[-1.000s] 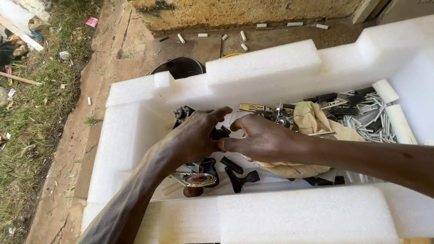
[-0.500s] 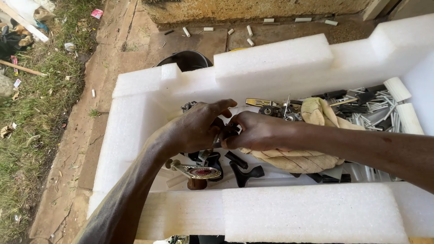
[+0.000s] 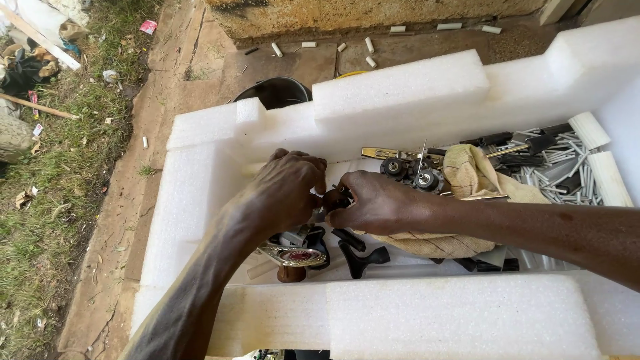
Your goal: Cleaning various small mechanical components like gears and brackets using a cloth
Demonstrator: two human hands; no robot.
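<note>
1. Two hands meet over the middle of a white foam tray [image 3: 400, 87], knuckles almost touching.
2. Left hand [image 3: 287, 193] is curled tight, fingers pinched on a small dark part [image 3: 333, 199] held between both hands.
3. Right hand [image 3: 377, 203] is also closed, thumb and fingers gripping the same part from the other side; what kind of part it is cannot be told.
4. That part sits above the tray's hollow, just over a reel [image 3: 297, 250] with a shiny oval plate and a brown knob.
5. Black handles [image 3: 363, 257] lie beside the reel, under the right hand.
6. Tan cloth [image 3: 467, 177] lies under the right wrist.
7. Grey rods [image 3: 567, 167] are piled at the tray's right end, with small wheels [image 3: 410, 172] near the cloth.
</note>
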